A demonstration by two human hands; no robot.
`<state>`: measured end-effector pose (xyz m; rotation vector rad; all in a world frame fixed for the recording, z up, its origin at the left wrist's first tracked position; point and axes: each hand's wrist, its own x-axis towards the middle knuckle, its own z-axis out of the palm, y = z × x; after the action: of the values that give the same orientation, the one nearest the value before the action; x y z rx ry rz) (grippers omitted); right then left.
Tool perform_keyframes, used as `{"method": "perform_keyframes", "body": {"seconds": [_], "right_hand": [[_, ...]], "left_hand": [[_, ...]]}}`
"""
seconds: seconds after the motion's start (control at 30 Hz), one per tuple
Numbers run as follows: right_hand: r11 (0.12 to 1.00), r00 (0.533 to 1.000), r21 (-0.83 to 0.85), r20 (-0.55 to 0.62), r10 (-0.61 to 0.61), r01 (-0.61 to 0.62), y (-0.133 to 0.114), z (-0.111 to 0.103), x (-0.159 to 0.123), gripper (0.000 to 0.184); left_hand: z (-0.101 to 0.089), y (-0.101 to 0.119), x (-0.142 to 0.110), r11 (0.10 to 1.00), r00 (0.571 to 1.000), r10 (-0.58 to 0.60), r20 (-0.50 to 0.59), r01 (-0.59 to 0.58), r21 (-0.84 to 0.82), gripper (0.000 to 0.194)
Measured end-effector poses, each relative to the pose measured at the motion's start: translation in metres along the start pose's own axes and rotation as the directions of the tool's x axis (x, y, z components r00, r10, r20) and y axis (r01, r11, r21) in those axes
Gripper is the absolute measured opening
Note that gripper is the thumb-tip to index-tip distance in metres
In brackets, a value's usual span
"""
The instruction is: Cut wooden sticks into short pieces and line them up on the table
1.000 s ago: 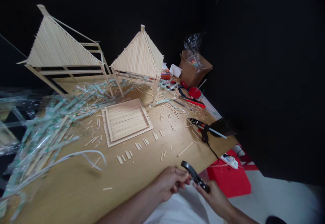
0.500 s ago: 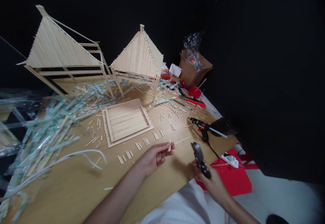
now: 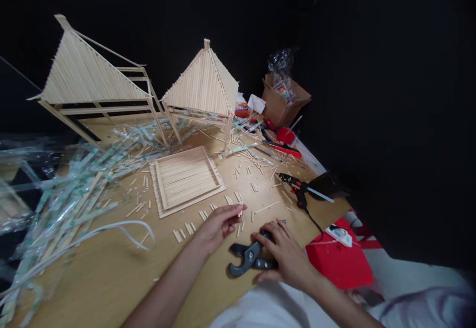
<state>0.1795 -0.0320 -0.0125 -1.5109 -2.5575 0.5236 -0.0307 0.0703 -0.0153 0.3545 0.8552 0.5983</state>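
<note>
Short sticks [image 3: 240, 210] are pinched in the left hand [image 3: 217, 228], just above the table [image 3: 111, 278]. From here, little stick groups [image 3: 189, 228] already lie in a row, but the left house model [image 3: 89, 78] shows bare frame. Right hand [image 3: 289, 254] covers the black cutter [image 3: 245, 259]; can't tell if it's gripping.

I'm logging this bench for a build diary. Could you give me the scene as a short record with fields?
Left hand: pinches short stick pieces; count unclear
Right hand: fingers over the handles of the hand cutter
Cutter jaws: open, pointing leftward
Panel: slatted wooden panel with raised border, beyond the left hand
Glue gun: right side of table, glue stick protruding
Models: two stick-built houses with sloping roofs, at the back
</note>
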Motion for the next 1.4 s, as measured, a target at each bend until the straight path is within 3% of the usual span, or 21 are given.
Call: {"method": "perform_keyframes", "body": {"seconds": [0.07,0.17,0.27,0.37,0.67,1.0,1.07,1.17,1.2,1.23,1.33,1.4], "right_hand": [[0.998,0.998,0.007,-0.010,-0.056,0.056,0.003,0.001,-0.001,0.083],[0.999,0.990,0.023,-0.133,-0.041,0.044,0.005,-0.001,-0.001,0.052],[0.997,0.930,0.075,-0.365,0.049,-0.023,0.003,-0.010,0.008,0.031],[0.997,0.876,0.062,-0.482,-0.010,0.045,-0.001,-0.023,0.024,0.032],[0.959,0.899,-0.031,-0.339,-0.276,0.282,0.003,-0.041,0.040,0.030],[0.891,0.866,-0.140,-0.211,-0.453,0.432,0.006,-0.049,0.049,0.032],[0.937,0.895,-0.035,-0.285,-0.343,0.348,0.007,-0.050,0.057,0.027],[0.966,0.943,0.258,-0.324,0.071,0.016,0.016,-0.053,0.079,0.020],[0.931,0.946,0.347,-0.249,0.209,-0.115,0.023,-0.053,0.089,0.022],[0.885,0.948,0.390,-0.083,0.307,-0.252,0.030,-0.053,0.100,0.024],[0.860,0.930,0.362,0.057,0.364,-0.359,0.054,-0.047,0.131,0.027],[0.865,0.922,0.321,0.106,0.372,-0.385,0.065,-0.042,0.148,0.024]], "left_hand": [[0.001,-0.003,0.001,1.000,1.000,-0.008,0.010,0.008,0.013,0.020],[0.002,-0.006,0.002,0.999,1.000,-0.020,0.024,0.020,0.034,0.023],[0.006,-0.010,0.003,0.998,0.999,-0.033,0.039,0.031,0.047,0.025],[0.010,-0.016,0.002,0.998,0.997,-0.053,0.059,0.051,0.041,0.025],[0.017,-0.025,-0.001,0.985,0.985,-0.140,0.102,0.149,-0.082,0.021],[0.016,-0.027,0.002,0.971,0.987,-0.155,0.048,0.161,-0.175,0.012],[0.016,-0.021,-0.001,0.978,0.991,-0.130,0.040,0.135,-0.162,0.017],[0.020,-0.012,-0.008,0.996,0.998,-0.051,0.038,0.054,-0.071,0.031],[0.021,-0.011,-0.010,1.000,0.999,-0.007,0.036,0.007,-0.004,0.037],[0.024,-0.010,-0.012,0.995,0.998,0.045,0.041,-0.048,0.085,0.041],[0.029,-0.015,-0.013,0.905,0.977,0.163,0.138,-0.204,0.372,0.044],[0.031,-0.022,-0.012,0.827,0.958,0.168,0.231,-0.265,0.497,0.043]]}}
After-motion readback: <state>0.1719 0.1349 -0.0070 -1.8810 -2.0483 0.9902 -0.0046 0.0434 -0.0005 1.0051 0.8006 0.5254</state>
